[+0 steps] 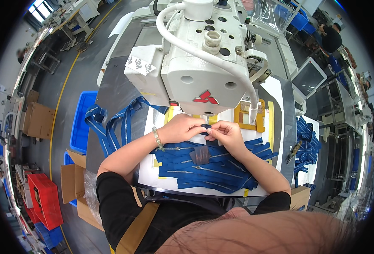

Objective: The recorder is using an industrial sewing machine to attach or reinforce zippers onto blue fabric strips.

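In front of the sewing machine head (pixel 204 76), my two hands meet at a small dark strip-like piece (pixel 205 127), too small to name more exactly. My left hand (pixel 179 128) pinches it from the left, fingers closed. From the other side, my right hand (pixel 227 134) grips it between thumb and fingers. Below my hands, blue zippers (pixel 221 169) with metal teeth and sliders lie side by side in a layer. A dark, translucent-looking square (pixel 200 155) rests on top of them. Past my hands is a yellow frame (pixel 259 116), partly hidden by a white hose.
Long blue zipper strips (pixel 125 122) loop over the table's left side. At the right lie more blue zippers (pixel 307 146) beside thread snips (pixel 295 151). A blue bin (pixel 82 122), an open cardboard box (pixel 72 178) and a red crate (pixel 45 201) stand at left. Another person (pixel 331 39) is far right.
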The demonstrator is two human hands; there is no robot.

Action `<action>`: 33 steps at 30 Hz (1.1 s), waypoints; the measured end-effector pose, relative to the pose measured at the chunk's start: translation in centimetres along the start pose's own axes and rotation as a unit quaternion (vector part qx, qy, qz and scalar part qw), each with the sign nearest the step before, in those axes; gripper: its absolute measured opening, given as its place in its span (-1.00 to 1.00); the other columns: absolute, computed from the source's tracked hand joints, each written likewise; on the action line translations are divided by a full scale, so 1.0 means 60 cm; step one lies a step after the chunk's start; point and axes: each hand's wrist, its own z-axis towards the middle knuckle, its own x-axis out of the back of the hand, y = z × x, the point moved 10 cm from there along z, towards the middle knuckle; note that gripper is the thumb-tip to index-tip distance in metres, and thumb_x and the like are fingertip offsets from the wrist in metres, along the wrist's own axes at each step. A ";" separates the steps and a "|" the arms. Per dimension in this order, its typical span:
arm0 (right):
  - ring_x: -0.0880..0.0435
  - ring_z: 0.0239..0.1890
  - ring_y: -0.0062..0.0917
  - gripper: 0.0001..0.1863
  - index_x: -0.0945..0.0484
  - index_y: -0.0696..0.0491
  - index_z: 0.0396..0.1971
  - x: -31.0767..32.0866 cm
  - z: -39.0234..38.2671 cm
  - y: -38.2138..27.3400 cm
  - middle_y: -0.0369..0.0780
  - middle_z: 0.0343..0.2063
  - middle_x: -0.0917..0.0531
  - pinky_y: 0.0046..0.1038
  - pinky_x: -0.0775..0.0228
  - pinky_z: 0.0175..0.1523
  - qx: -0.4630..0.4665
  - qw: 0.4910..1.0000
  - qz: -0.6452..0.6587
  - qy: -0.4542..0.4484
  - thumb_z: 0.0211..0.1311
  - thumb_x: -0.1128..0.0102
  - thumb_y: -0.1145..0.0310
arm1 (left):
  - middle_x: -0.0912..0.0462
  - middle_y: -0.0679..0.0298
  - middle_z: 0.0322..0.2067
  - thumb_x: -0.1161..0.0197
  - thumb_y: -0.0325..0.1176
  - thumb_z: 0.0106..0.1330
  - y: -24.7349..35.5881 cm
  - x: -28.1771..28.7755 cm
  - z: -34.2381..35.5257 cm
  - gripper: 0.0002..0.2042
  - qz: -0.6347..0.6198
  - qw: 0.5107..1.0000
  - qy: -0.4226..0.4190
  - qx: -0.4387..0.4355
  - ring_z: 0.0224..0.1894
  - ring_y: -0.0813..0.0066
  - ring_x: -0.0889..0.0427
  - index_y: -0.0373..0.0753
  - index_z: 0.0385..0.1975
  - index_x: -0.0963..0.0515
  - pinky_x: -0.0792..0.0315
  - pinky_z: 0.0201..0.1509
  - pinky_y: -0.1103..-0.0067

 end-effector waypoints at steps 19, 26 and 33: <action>-0.70 -0.38 -0.61 -0.88 -0.53 0.24 -0.32 -0.006 0.001 -0.003 -0.24 -0.46 -0.65 -0.64 -0.54 -0.28 0.017 0.998 -0.055 -0.017 0.28 -0.15 0.48 | -0.38 0.15 -0.70 -0.17 -0.29 0.28 0.001 -0.003 -0.001 -0.73 0.037 0.999 0.010 0.002 -0.63 0.28 -0.39 -0.28 -0.61 -0.40 -0.24 -0.52 0.46; -0.69 -0.44 -0.60 -0.88 -0.53 0.23 -0.36 0.004 0.012 0.000 -0.20 -0.49 -0.66 -0.64 -0.53 -0.33 -0.018 0.999 -0.033 -0.013 0.26 -0.18 0.47 | -0.37 0.22 -0.71 -0.30 -0.17 0.17 0.017 0.021 -0.009 -0.67 0.126 0.990 0.065 -0.008 -0.63 0.30 -0.44 -0.22 -0.66 -0.38 -0.27 -0.52 0.47; -0.69 -0.50 -0.56 -0.86 -0.55 0.18 -0.40 0.027 0.050 0.020 -0.18 -0.54 -0.66 -0.60 -0.54 -0.39 -0.120 0.993 -0.020 0.005 0.22 -0.22 0.40 | -0.53 0.35 -0.53 -0.39 -0.18 0.03 0.073 0.024 -0.036 -0.79 0.314 0.921 0.121 -0.198 -0.54 0.44 -0.52 -0.15 -0.51 -0.56 -0.41 -0.46 0.53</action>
